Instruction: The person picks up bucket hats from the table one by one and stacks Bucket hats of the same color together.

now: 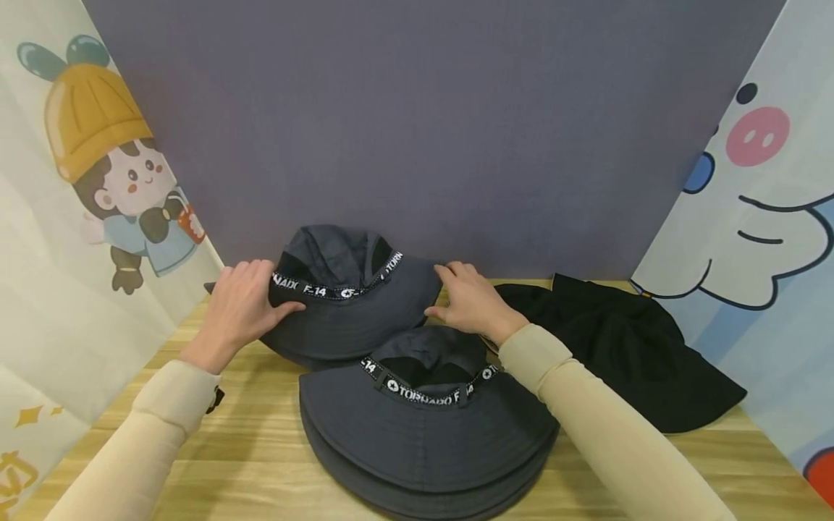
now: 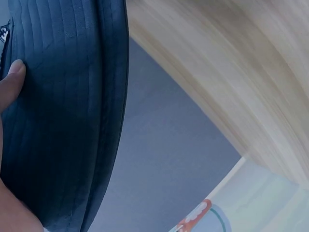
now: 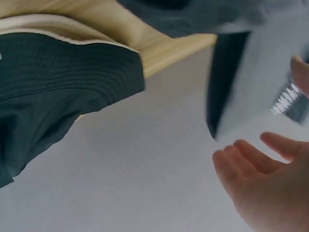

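Note:
A dark grey bucket hat (image 1: pixel 355 325) with a lettered band stands tilted at the back left, brim toward me. My left hand (image 1: pixel 241 304) grips its left side, the thumb (image 2: pixel 13 79) lying over the brim by the band. In the left wrist view the hat's brim (image 2: pixel 58 121) shows more than one layered edge. My right hand (image 1: pixel 476 300) is at the brim's right edge, its fingers loosely bent and holding nothing; the right wrist view shows a small gap between them and the brim. Closer to me lies a stack of similar grey hats (image 1: pixel 423 441).
A black hat (image 1: pixel 612 347) lies on its side at the right, partly behind my right forearm. The wooden table (image 1: pixel 247 449) ends at a grey upright panel (image 1: pixel 443 130). Printed curtains (image 1: pixel 52 289) flank both sides.

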`<control>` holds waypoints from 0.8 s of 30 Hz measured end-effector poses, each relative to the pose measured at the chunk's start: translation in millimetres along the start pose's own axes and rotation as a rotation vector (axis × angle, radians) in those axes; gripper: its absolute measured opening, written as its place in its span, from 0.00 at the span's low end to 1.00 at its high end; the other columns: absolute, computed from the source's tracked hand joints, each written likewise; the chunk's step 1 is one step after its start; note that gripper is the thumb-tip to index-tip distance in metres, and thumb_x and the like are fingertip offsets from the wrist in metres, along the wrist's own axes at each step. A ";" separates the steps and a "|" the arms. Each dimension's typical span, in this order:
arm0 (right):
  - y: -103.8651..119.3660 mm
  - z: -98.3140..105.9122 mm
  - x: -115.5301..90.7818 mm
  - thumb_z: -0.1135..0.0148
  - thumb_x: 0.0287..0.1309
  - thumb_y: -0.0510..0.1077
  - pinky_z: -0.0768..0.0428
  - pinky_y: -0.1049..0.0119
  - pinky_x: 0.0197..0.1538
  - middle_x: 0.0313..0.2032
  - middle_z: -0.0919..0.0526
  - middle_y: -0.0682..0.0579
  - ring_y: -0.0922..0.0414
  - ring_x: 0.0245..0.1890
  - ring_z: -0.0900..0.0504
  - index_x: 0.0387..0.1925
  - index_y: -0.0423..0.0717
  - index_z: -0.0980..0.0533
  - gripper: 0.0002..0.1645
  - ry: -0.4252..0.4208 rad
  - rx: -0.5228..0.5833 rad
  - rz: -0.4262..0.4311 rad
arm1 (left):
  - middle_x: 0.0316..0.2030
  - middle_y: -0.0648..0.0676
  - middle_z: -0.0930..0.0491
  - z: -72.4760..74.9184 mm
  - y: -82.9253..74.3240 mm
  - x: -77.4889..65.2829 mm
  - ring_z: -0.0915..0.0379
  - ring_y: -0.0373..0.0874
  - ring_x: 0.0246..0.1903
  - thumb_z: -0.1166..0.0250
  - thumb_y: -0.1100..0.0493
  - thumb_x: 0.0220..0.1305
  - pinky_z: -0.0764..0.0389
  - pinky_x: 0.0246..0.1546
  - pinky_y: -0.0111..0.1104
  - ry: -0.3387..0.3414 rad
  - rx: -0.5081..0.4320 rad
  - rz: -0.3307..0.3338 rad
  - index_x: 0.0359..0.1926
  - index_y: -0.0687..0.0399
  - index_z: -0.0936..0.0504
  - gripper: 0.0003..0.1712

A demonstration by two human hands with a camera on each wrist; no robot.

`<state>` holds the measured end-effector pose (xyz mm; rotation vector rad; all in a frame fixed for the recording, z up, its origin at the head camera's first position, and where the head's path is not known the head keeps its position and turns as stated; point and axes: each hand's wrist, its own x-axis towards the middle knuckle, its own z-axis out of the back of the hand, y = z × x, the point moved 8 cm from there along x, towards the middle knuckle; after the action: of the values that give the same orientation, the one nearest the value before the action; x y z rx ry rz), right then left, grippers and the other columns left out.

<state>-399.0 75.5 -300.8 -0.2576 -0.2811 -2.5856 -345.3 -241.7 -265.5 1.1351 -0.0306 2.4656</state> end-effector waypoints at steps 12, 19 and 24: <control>1.9 9.3 16.7 0.33 0.61 0.67 0.46 0.45 0.75 0.76 0.43 0.38 0.41 0.77 0.49 0.79 0.40 0.49 0.60 -0.069 -0.079 0.037 | 0.24 0.61 0.27 8.5 -7.8 0.3 0.32 0.60 0.22 0.14 0.41 0.34 0.38 0.25 0.45 -0.075 -0.009 -0.063 0.33 0.65 0.27 0.40; -0.1 14.3 24.6 0.31 0.60 0.65 0.36 0.45 0.71 0.73 0.36 0.40 0.41 0.72 0.37 0.79 0.41 0.47 0.58 -0.034 0.004 0.017 | 0.27 0.65 0.23 16.1 -12.9 1.6 0.30 0.63 0.24 0.14 0.42 0.35 0.35 0.26 0.48 -0.146 -0.002 -0.116 0.37 0.69 0.24 0.41; -1.3 7.9 21.4 0.30 0.59 0.67 0.26 0.44 0.61 0.65 0.28 0.40 0.41 0.62 0.27 0.76 0.45 0.40 0.54 -0.010 0.001 -0.040 | 0.29 0.65 0.21 18.4 -20.2 3.0 0.28 0.63 0.26 0.15 0.43 0.36 0.34 0.27 0.49 -0.164 -0.021 -0.152 0.38 0.70 0.23 0.40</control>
<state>-416.8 68.3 -288.3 -0.2675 -0.2935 -2.6246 -326.0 -225.8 -254.2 1.2787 -0.0183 2.2311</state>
